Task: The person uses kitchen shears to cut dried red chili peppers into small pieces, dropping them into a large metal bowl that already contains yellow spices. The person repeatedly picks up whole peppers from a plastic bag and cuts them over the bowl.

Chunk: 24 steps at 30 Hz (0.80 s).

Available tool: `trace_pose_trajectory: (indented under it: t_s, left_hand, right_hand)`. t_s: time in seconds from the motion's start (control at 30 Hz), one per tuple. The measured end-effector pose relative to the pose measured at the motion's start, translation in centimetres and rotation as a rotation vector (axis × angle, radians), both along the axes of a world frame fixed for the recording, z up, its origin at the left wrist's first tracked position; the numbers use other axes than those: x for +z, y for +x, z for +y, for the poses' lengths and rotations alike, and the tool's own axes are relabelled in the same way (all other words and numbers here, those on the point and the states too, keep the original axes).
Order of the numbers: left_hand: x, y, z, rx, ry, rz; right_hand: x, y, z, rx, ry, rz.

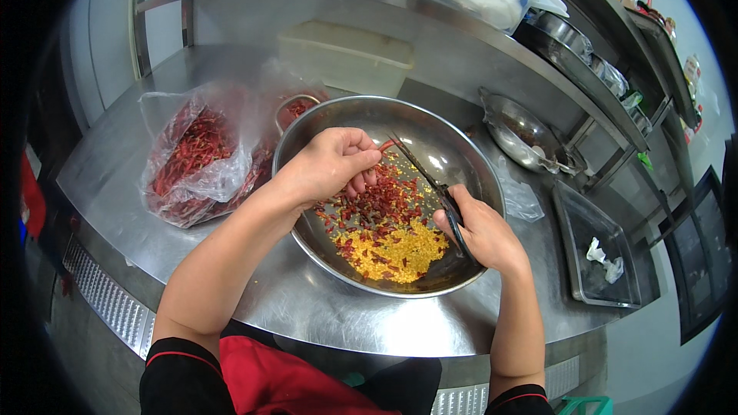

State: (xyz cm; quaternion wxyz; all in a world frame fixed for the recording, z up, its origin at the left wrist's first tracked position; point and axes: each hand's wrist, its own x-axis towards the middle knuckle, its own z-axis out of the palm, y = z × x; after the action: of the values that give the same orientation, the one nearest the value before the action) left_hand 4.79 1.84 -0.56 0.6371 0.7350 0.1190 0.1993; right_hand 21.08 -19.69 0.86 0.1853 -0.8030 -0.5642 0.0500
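My left hand (340,161) pinches a dried red chili (387,145) between thumb and fingers, over a wide stainless steel bowl (369,287). In my right hand (484,230) is a pair of black-handled scissors (424,172), its blades slightly parted and their tips close to the chili. Below, inside the bowl, cut chili pieces (377,202) lie in a loose heap. Nearer to me are many yellow seeds (398,251) with some red pieces mixed in. My left hand hides part of the bowl's left side.
Left of the bowl, a clear plastic bag (190,155) holds whole dried chilies. Behind it stands a smaller metal container (297,109) with chilies. A translucent plastic bin (346,57) is at the back. To the right are a metal pan (519,129), plastic film (522,193) and a metal tray (597,242).
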Motion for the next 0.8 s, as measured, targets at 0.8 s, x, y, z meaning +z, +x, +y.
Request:
trace_pose_trajectory:
  t_s: [0.8]
  left_hand:
    - [0.54,-0.42,-0.98,-0.072,0.088,0.075]
  right_hand:
    - [-0.05,-0.05,0.14,0.019,-0.029,0.003]
